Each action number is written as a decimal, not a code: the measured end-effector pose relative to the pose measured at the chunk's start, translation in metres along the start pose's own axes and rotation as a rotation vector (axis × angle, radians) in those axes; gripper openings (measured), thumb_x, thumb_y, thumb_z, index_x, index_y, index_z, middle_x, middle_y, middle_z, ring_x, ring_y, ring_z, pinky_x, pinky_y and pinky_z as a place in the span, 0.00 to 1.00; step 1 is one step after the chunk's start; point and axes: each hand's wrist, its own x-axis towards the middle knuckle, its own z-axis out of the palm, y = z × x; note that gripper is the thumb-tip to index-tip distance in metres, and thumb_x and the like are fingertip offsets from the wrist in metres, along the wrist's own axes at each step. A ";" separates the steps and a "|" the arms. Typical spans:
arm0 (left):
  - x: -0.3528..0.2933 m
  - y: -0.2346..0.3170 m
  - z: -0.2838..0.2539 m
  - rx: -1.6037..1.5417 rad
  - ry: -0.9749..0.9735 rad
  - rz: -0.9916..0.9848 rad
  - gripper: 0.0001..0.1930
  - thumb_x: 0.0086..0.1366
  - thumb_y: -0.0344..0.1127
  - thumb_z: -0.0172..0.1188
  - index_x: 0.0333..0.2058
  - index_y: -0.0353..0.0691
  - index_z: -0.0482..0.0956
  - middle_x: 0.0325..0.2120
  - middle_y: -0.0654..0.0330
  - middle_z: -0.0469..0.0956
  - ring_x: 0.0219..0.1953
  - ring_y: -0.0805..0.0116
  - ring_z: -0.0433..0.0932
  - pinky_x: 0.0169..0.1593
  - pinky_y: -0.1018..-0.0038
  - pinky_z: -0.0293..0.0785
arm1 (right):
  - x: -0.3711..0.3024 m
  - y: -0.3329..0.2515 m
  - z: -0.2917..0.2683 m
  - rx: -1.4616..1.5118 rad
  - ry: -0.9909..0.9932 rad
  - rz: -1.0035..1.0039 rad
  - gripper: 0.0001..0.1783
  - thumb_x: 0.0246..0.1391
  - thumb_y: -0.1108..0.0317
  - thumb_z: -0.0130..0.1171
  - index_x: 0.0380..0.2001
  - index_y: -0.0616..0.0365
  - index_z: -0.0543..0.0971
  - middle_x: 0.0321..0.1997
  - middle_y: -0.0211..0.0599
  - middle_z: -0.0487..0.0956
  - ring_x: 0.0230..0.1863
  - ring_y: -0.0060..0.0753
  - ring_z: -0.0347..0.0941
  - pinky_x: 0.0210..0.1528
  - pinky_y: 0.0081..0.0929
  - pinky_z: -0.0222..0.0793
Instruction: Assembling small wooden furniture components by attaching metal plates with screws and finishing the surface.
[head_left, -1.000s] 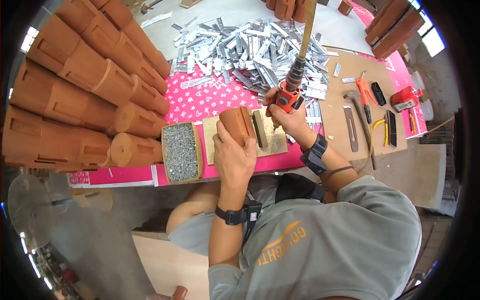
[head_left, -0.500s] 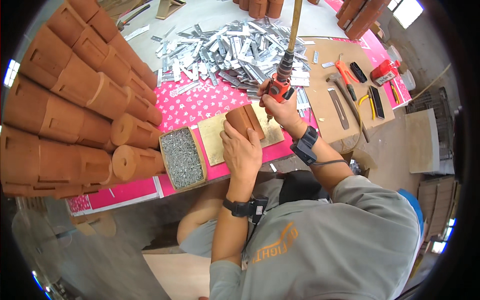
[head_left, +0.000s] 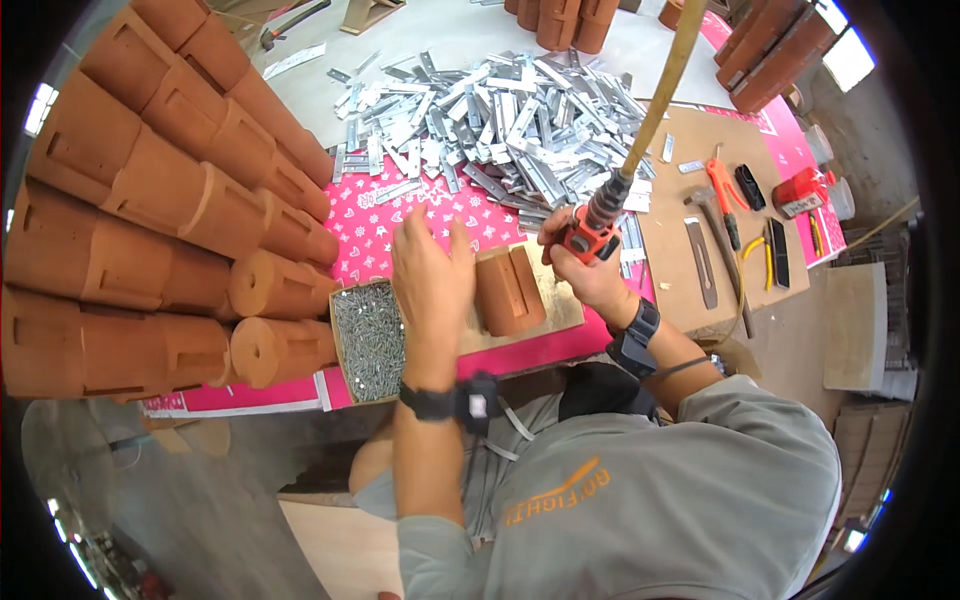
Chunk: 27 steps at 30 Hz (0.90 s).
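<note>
A brown, clay-coloured cylinder (head_left: 507, 300) with a lengthwise slot lies on a pale wooden board (head_left: 572, 308). My left hand (head_left: 432, 275), fingers stretched and thumb apart, is raised between the cylinder and the screw box, holding nothing. In my right hand (head_left: 597, 280) is a red-and-black power screwdriver (head_left: 590, 238), gripped just right of the cylinder, a tan hose (head_left: 665, 85) rising from its top. Left of my left hand stands a cardboard box of screws (head_left: 370, 345). Beyond both hands spreads a heap of flat metal strips (head_left: 510, 115).
Stacked brown cylinders (head_left: 150, 220) wall off the left side. To the right, a brown cardboard sheet (head_left: 665, 290) carries a hammer (head_left: 722, 245), an orange-handled tool (head_left: 722, 190) and yellow-handled pliers (head_left: 757, 262). A red bottle (head_left: 803, 192) stands near the right edge.
My left hand has let go of the cylinder and moved left and away from me, its fingers opening. The right hand still holds the screwdriver beside the cylinder. The whole view has shifted slightly.
</note>
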 end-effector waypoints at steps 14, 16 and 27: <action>0.110 -0.043 0.086 -0.042 -0.104 -0.087 0.32 0.54 0.29 0.73 0.59 0.38 0.73 0.32 0.52 0.80 0.39 0.50 0.81 0.46 0.58 0.77 | 0.012 0.002 -0.012 0.017 -0.139 0.058 0.13 0.48 0.81 0.60 0.40 0.63 0.79 0.37 0.35 0.82 0.40 0.23 0.80 0.44 0.26 0.78; 0.109 -0.039 0.080 -0.071 -0.180 -0.174 0.30 0.55 0.26 0.70 0.58 0.37 0.74 0.31 0.52 0.80 0.38 0.50 0.81 0.46 0.58 0.77 | 0.011 0.005 -0.009 -0.010 -0.144 0.053 0.13 0.48 0.79 0.61 0.39 0.62 0.79 0.36 0.34 0.83 0.39 0.23 0.80 0.44 0.26 0.78; 0.012 0.003 0.000 -1.095 -0.351 -0.270 0.26 0.64 0.22 0.67 0.59 0.36 0.71 0.40 0.56 0.83 0.40 0.72 0.81 0.45 0.76 0.79 | 0.012 0.005 -0.005 -0.037 -0.064 -0.038 0.12 0.49 0.77 0.62 0.40 0.62 0.78 0.36 0.32 0.83 0.39 0.21 0.78 0.46 0.26 0.76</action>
